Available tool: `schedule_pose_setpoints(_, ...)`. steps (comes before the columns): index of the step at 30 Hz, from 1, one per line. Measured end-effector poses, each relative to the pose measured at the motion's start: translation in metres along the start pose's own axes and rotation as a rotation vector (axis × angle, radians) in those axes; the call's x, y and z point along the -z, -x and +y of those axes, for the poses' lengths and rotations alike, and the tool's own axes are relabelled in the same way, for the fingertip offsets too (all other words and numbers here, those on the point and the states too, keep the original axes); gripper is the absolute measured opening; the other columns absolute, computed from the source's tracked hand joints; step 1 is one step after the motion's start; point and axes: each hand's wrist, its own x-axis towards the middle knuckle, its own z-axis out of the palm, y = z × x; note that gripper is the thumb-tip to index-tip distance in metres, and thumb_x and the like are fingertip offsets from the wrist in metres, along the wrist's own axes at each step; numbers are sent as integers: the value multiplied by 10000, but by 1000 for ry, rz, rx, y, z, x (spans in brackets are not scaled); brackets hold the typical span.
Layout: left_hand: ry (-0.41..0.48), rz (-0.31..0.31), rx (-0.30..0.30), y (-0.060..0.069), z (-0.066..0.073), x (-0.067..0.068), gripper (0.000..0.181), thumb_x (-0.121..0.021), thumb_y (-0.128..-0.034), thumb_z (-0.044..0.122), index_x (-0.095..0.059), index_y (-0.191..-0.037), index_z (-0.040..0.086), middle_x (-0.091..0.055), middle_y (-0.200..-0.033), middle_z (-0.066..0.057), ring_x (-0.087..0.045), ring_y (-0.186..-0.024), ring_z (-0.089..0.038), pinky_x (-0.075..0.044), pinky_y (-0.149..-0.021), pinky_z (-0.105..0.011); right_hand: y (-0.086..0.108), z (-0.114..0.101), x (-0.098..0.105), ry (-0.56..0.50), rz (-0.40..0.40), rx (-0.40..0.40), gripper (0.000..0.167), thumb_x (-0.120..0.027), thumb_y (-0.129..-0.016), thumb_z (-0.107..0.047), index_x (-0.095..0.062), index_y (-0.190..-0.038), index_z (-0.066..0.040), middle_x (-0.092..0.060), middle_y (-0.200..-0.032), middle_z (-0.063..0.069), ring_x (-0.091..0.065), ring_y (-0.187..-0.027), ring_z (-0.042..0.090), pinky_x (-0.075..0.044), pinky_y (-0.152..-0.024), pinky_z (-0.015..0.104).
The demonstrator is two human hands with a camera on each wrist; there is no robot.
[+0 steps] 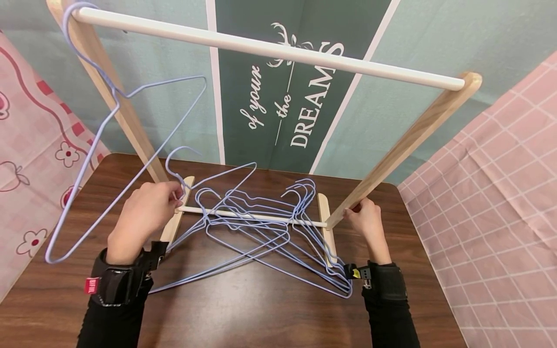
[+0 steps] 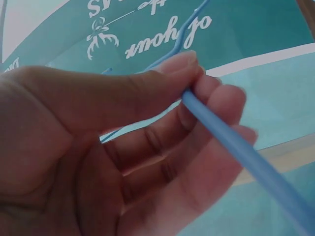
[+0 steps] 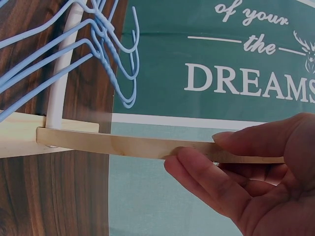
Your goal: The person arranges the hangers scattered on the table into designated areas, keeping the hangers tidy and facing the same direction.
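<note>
Left hand [image 1: 145,212] pinching a blue hanger [image 2: 238,148], held above the brown table [image 1: 296,319]; right hand [image 1: 366,218] grasping the right post [image 1: 402,150] of the rack [image 1: 270,46], low down. Green backdrop [image 1: 243,29] reads "of your", "the", "DREAMS"; the left wristband's [image 1: 118,286] red tag [image 1: 92,285] is illegible.

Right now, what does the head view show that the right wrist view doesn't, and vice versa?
Only the head view: the left hand pinching a hanger, the white upper rod, another hanger hooked at its left end, and the pink grid cloth.

Only the right wrist view: a close look at thumb and fingers on opposite sides of the wooden upright; from the head, those contacts are largely hidden.

Both: the right hand, that upright, the white lower rod, blue hangers, the DREAMS panel, the table.
</note>
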Motion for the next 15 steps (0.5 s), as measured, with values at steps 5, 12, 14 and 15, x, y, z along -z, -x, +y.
schedule_pose_setpoints(5, -7, 24, 13, 2, 3, 6, 17, -618, -802, 75, -614, -813, 64, -553, -647, -78, -508, -563, -304, -366, -458, -419, 0, 1, 0, -2, 1, 4, 204, -582, -831, -44, -573, -948, 123, -609, -793, 246, -584, -647, 304, -415, -500, 298)
schedule_pose_setpoints(12, -22, 63, -4, 4, 6, 11, 31, -632, -759, 56, -613, -766, 79, -520, -607, -50, -484, -567, -293, -357, -479, -418, 0, 1, 0, 5, 6, 18, 198, -587, -828, -41, -574, -940, 121, -608, -795, 253, -583, -639, 300, -415, -496, 301)
schedule_pose_setpoints(14, -21, 89, -14, 6, 6, 13, 36, -637, -753, 53, -619, -772, 78, -535, -617, -61, -490, -564, -298, -360, -480, -425, 0, 1, 0, 7, 8, 20, 195, -590, -827, -41, -576, -935, 120, -609, -792, 251, -583, -638, 300, -415, -497, 301)
schedule_pose_setpoints(15, -17, 99, -16, 6, 6, 15, 38, -638, -753, 54, -621, -780, 75, -543, -624, -73, -495, -561, -305, -361, -476, -430, 0, 1, 0, 8, 9, 21, 194, -590, -827, -41, -577, -934, 119, -610, -790, 249, -584, -638, 300, -415, -497, 301)
